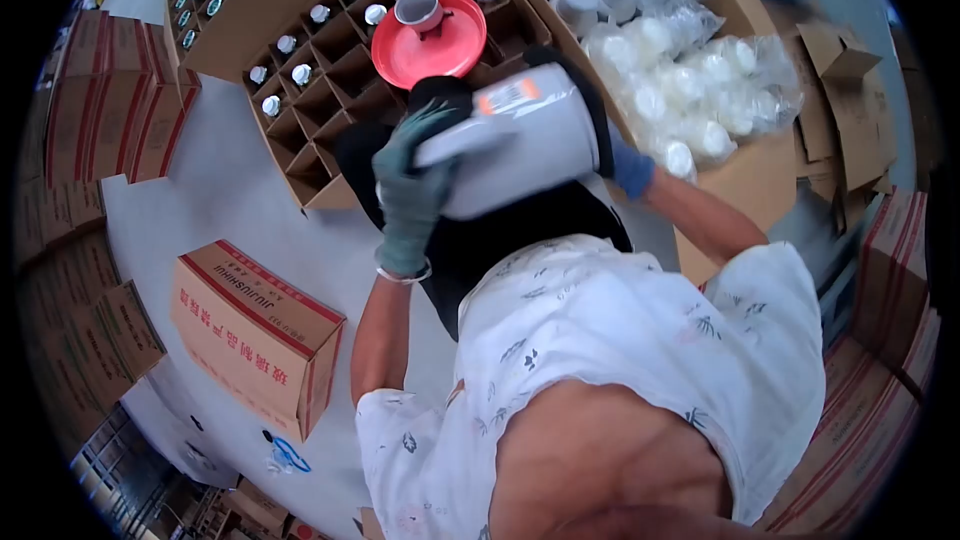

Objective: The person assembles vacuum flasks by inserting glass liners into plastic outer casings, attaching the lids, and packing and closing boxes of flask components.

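Observation:
A pale grey, jug-like container (545,145) with an orange and white label is tilted on its side above my dark-trousered legs. My left hand (413,180), in a grey-green glove, is closed on its left end, at what looks like a handle; motion blurs this part. At the other end, my right hand (630,168) in a blue glove holds the base, its fingers mostly hidden behind the container. Just beyond lies a red dish (405,55) with a small grey cup (418,8) on it, resting over a divided carton (325,155).
White-capped bottles (301,74) stand in several carton compartments. On the right, an open box (745,175) holds grey cups (578,6) and bagged white pieces (700,85). A closed carton (255,335) sits on the floor at left. Stacked cartons (115,100) line the sides.

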Available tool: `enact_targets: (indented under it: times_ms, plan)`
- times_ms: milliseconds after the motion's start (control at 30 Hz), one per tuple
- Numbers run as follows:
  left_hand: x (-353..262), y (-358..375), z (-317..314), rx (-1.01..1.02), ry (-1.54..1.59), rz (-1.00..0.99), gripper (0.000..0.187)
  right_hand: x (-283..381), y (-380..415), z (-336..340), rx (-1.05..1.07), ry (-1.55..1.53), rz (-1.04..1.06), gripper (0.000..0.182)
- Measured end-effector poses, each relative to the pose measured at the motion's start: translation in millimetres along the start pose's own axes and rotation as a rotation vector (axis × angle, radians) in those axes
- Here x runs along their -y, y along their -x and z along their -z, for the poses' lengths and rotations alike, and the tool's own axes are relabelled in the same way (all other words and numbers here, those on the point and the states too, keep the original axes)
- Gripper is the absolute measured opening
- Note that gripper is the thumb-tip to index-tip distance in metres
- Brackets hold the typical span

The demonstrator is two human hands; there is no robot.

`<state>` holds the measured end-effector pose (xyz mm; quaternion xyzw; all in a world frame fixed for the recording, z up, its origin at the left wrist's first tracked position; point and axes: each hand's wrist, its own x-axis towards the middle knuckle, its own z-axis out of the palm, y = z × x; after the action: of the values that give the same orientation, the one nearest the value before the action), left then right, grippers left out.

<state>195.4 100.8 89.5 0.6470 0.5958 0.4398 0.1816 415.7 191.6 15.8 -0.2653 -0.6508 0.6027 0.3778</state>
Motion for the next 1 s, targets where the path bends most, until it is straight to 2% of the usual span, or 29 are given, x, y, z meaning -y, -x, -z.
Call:
enact_targets:
  times_ms: [33, 67, 133, 167, 200, 233, 300, 333, 367, 433, 467, 500, 567, 600, 633, 667, 700, 733, 767, 833, 900, 933, 1000]
  plan:
    - [-20.6, -10.6, -2.2, 0.024, -0.270, -0.374, 0.029, -29.7, 1.8, 8.7, 0.103, -0.020, -0.045, 0.061]
    - [-35.3, -11.8, -3.8, 0.085, -0.417, -0.361, 0.037, -58.6, 3.8, 17.0, 0.206, -0.036, -0.092, 0.059]
    - [-9.8, -8.6, -7.8, -0.065, 0.044, 0.010, 0.041, -58.3, -16.3, 25.8, 0.193, -0.306, -0.413, 0.051]
    - [9.2, 3.2, -6.4, -0.113, 0.276, 0.209, 0.043, -20.1, -22.0, 19.1, 0.107, -0.420, -0.585, 0.049]
    - [28.5, 4.8, 3.4, 0.079, -0.044, 0.109, 0.034, 10.0, -25.6, 12.0, 0.010, -0.538, -0.749, 0.048]
    - [47.9, 6.7, 13.3, 0.231, -0.347, -0.044, 0.026, 26.4, -29.8, 9.2, 0.091, -0.281, -0.407, 0.047]
    - [32.5, 8.3, 4.0, 0.109, -0.261, 0.040, 0.027, 45.2, -37.9, 3.1, 0.240, 0.238, 0.272, 0.047]
    - [16.0, 7.4, -6.3, -0.126, 0.370, 0.479, 0.030, 29.9, -34.7, -4.6, 0.080, -0.029, 0.075, 0.051]
    - [7.5, -1.6, -9.9, -0.129, 0.025, -0.107, 0.036, 5.5, -31.1, -1.8, 0.141, -0.198, -0.001, 0.053]
    - [-28.6, -15.3, -8.1, 0.106, -0.402, -0.255, 0.039, -20.1, -34.7, 4.9, 0.235, -0.441, -0.169, 0.054]
    - [-14.5, -17.5, -7.4, 0.090, -0.275, -0.223, 0.039, -21.1, -42.0, 8.8, 0.275, -0.514, -0.255, 0.054]
    - [3.6, -17.8, -5.4, 0.016, -0.126, -0.245, 0.031, -17.7, -45.3, 10.9, 0.224, -0.548, -0.497, 0.053]
    - [22.3, -2.8, 2.4, -0.051, 0.274, 0.403, 0.026, -7.3, -41.3, 7.2, 0.177, -0.375, -0.448, 0.052]
    - [47.4, 3.0, 8.3, 0.009, 0.271, 0.488, 0.021, 17.1, -48.2, 7.5, 0.190, -0.149, -0.138, 0.051]
    - [69.8, 19.3, -0.2, -0.039, 0.559, 0.650, 0.022, 43.1, -52.2, 7.3, 0.201, 0.078, 0.161, 0.050]
    - [92.0, 38.7, -11.2, -0.097, 0.854, 0.809, 0.022, 68.3, -57.5, 8.8, 0.334, 0.304, 0.359, 0.051]
    - [95.4, 41.5, -13.8, -0.153, 1.154, 0.957, 0.023, 79.2, -63.3, 8.5, 0.402, 0.300, 0.385, 0.052]
    - [99.5, 45.4, -10.8, -0.012, 0.747, 0.695, 0.024, 86.4, -65.6, 5.7, 0.463, 0.294, 0.405, 0.053]
    - [95.6, 44.1, -6.0, 0.019, 0.310, 0.454, 0.025, 89.2, -66.7, 4.0, 0.526, 0.290, 0.422, 0.055]
    - [72.0, 24.4, -3.3, -0.261, 0.480, 0.644, 0.027, 62.4, -56.5, -1.5, 0.344, 0.071, 0.221, 0.064]
    - [35.0, 5.0, 6.1, -0.277, 0.126, 0.400, 0.028, 37.4, -48.4, -12.5, 0.106, -0.175, -0.043, 0.062]
    - [25.2, -0.6, 7.4, -0.275, 0.102, 0.292, 0.027, 16.0, -49.9, -8.3, 0.064, -0.205, -0.132, 0.056]
    - [9.3, -12.2, 7.5, -0.215, -0.014, 0.019, 0.030, -18.1, -43.3, -3.8, 0.098, -0.210, -0.136, 0.050]
